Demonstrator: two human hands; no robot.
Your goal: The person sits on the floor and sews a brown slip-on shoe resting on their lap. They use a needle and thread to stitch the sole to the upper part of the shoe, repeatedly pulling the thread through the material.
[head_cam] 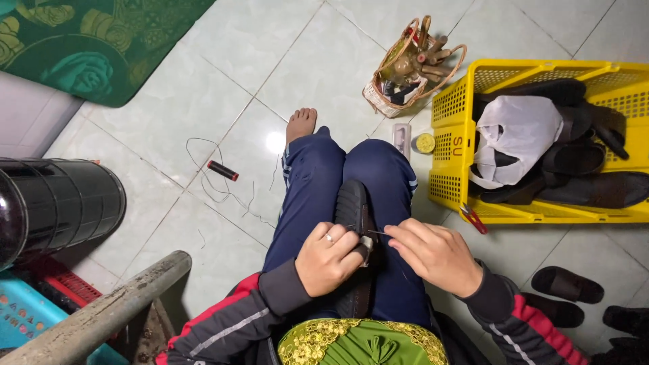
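Open tile floor (223, 88) is lying free ahead-left of the knees, only a thread spool (222, 170) and loose thread sitting on it. On the right a yellow crate (454, 135) is crowding the knee, with a woven basket (412, 67) just beyond. A black cylinder (57, 203) and grey pipe (101, 314) are blocking the near left.

Counted: two hands, left (326, 257), right (433, 253); one black shoe (353, 209) on lap; one needle (378, 232); one thread spool (222, 170); one yellow crate (454, 135); one woven basket (405, 67); three loose sandals (566, 284) on floor; one green mat (88, 47).
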